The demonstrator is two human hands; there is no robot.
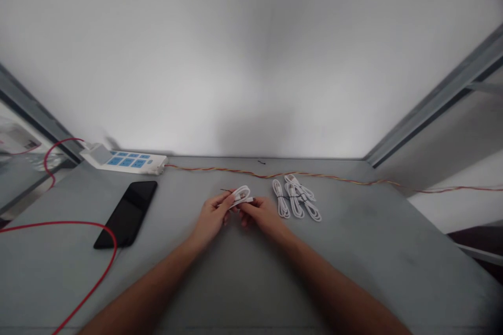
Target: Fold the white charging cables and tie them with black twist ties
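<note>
A coiled white USB cable (242, 192) is held above the grey table, near its middle. My left hand (214, 214) is closed around the left side of the coil, and a dark twist tie (225, 190) sticks out by its fingers. My right hand (264, 214) has its fingers closed at the cable's white plug end, on the right side of the coil. Several more white cables (295, 200), coiled and bound with dark ties, lie on the table just right of my right hand.
A white power strip (157, 164) with blue sockets and a plugged-in charger (98, 154) lies at the back left. A black phone (128, 214) and a red cable (113, 241) are at the left. A twisted wire (251, 172) runs along the back, near a small dark tie (261, 162).
</note>
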